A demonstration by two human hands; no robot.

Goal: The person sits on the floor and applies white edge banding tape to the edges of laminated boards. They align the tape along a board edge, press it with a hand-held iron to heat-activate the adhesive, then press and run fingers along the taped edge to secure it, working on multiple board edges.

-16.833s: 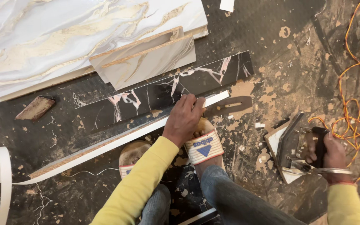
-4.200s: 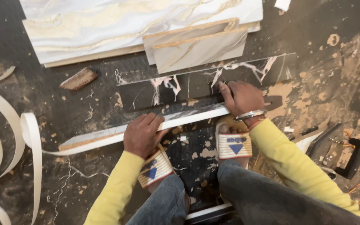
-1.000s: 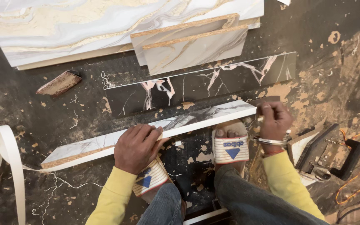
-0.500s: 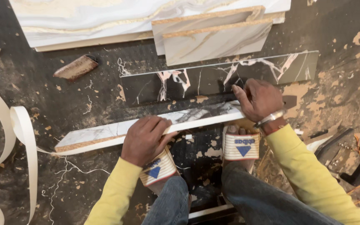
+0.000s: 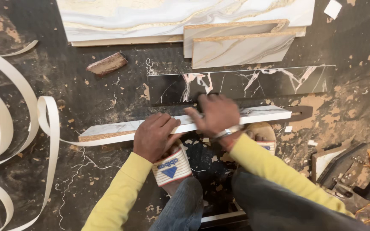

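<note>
A long narrow marble-patterned board strip [image 5: 120, 127] lies on the floor in front of my feet, its raw chipboard edge facing me. My left hand [image 5: 154, 134] presses down on the strip near its middle. My right hand [image 5: 214, 113], with a metal bracelet at the wrist, lies flat on the strip just to the right and looks blurred. A white edge-banding tape [image 5: 50, 128] runs from the strip's left end and curls away to the left. Whether my right hand holds a small tool is hidden.
A black marble-patterned strip [image 5: 240, 82] lies just beyond. Large white marble boards [image 5: 172, 17] and two smaller offcuts [image 5: 240, 49] lie at the top. A wood block [image 5: 107, 63] sits upper left. A dark tool [image 5: 352, 171] with orange cord sits at the right. Sawdust covers the floor.
My right hand has slid left along the strip toward my left hand. The view has shifted slightly.
</note>
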